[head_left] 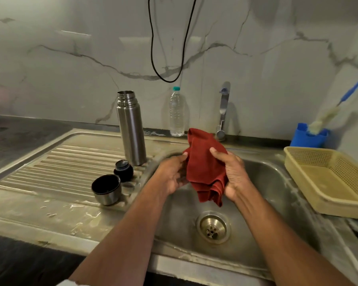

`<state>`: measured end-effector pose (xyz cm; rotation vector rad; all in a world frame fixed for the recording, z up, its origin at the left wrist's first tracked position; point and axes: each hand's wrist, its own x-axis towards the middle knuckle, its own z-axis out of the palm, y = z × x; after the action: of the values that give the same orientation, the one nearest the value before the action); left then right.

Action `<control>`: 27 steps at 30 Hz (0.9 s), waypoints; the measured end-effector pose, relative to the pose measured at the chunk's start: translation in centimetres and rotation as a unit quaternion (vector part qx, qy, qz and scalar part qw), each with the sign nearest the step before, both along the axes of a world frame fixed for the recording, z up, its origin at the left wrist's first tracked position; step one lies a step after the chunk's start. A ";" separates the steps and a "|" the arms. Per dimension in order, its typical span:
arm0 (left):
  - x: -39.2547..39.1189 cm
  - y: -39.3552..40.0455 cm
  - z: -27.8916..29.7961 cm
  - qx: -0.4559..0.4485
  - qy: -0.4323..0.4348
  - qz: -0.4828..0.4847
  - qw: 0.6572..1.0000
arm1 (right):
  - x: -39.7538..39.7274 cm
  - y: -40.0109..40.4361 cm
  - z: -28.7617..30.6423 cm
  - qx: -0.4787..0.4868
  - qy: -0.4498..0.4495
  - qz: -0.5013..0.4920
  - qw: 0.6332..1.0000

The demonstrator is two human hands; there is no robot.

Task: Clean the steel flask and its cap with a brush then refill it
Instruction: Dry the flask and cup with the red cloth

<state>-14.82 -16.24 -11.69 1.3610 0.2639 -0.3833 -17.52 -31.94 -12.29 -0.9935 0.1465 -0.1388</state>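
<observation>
Over on the ribbed drainboard [56,162] at the desk's left, the steel cup-cap [106,189] stands open side up nearest the front edge, with the dark stopper [123,169] just behind it. Behind those, the steel flask [130,129] stands upright and uncapped at the drainboard's back corner, right beside the sink [256,213]. Next, the left hand [172,176] and the right hand [232,174] are both over the basin, each with its fingers curled and clamped on a crumpled red cloth [205,168] held between them. By the wall stand a clear water bottle [176,113] and the tap [222,112]. At the desk's right edge, a yellow basket [327,180] sits, and behind it a bottle brush [327,118] leans out of a blue holder [307,139].
</observation>
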 end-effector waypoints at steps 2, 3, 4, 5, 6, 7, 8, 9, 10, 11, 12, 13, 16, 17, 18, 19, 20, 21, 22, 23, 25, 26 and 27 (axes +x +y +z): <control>0.6 -0.2 -0.2 -0.034 -0.029 0.018 0.999 | 0.3 0.0 -0.3 -0.033 0.018 -0.018 0.999; 0.9 -0.4 -0.2 -0.034 -0.046 0.029 0.998 | 0.4 0.0 -0.3 -0.055 0.027 -0.038 0.997; 1.1 -0.5 -0.4 -0.027 -0.069 0.046 0.996 | 0.6 -0.1 -0.5 -0.085 0.031 -0.062 0.994; 1.2 -0.6 -0.5 -0.021 -0.093 0.062 0.994 | 0.7 -0.1 -0.7 -0.117 0.033 -0.086 0.989; 1.2 -0.8 -0.6 -0.018 -0.116 0.071 0.990 | 0.9 -0.2 -0.9 -0.155 0.032 -0.109 0.981; 1.2 -0.9 -0.6 -0.017 -0.137 0.074 0.988 | 0.9 -0.2 -1.0 -0.188 0.027 -0.129 0.973; 1.4 -1.0 -0.8 -0.016 -0.156 0.069 0.985 | 0.9 -0.3 -1.1 -0.211 0.016 -0.147 0.966; 1.5 -1.1 -0.9 -0.015 -0.172 0.061 0.983 | 0.8 -0.4 -1.2 -0.224 0.008 -0.158 0.962; 1.6 -1.3 -0.9 -0.012 -0.184 0.051 0.982 | 0.9 -0.5 -1.3 -0.241 0.002 -0.161 0.957; 1.6 -1.4 -0.9 -0.011 -0.191 0.040 0.981 | 0.8 -0.5 -1.3 -0.259 0.001 -0.164 0.952; 1.6 -1.5 -0.8 -0.011 -0.196 0.031 0.980 | 0.8 -0.5 -1.3 -0.278 0.007 -0.162 0.947; 1.6 -1.6 -0.8 -0.013 -0.199 0.025 0.980 | 0.7 -0.5 -1.2 -0.287 0.014 -0.160 0.944; 1.5 -2.2 -1.0 0.002 -0.226 0.006 0.974 | 0.6 -0.3 -1.0 -0.265 0.014 -0.157 0.951; 1.4 -2.3 -1.1 0.013 -0.235 -0.001 0.972 | 0.4 -0.1 -0.8 -0.227 0.001 -0.148 0.963; 1.4 -2.3 -1.2 0.022 -0.239 -0.005 0.971 | 0.4 0.0 -0.6 -0.184 -0.015 -0.130 0.974; 1.4 -2.3 -1.3 0.023 -0.239 -0.005 0.971 | 0.1 0.1 -0.5 -0.142 -0.025 -0.106 0.984; 1.4 -2.3 -1.4 0.022 -0.238 -0.005 0.971 | 0.2 0.1 -0.5 -0.119 -0.027 -0.093 0.988; 1.4 -2.3 -1.4 0.019 -0.238 -0.002 0.971 | 0.2 0.1 -0.6 -0.115 -0.020 -0.093 0.989; 1.4 -2.3 -1.5 0.017 -0.238 0.005 0.971 | 0.4 0.1 -0.8 -0.140 -0.007 -0.112 0.984; 1.4 -2.3 -1.4 0.018 -0.240 0.020 0.970 | 0.7 0.0 -1.0 -0.168 0.010 -0.142 0.976; 1.7 -2.3 -1.3 0.043 -0.239 0.078 0.967 | 1.0 -0.3 -1.2 -0.197 0.041 -0.197 0.960; 1.8 -2.2 -1.3 0.056 -0.235 0.117 0.963 | 1.1 -0.5 -1.2 -0.204 0.050 -0.220 0.952; 2.0 -2.1 -1.4 0.060 -0.233 0.153 0.959 | 1.1 -0.7 -1.1 -0.221 0.054 -0.241 0.944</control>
<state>-12.82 -18.35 -13.04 1.4599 0.1019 0.2172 -16.47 -32.60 -13.41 -1.4005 0.4757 -0.5860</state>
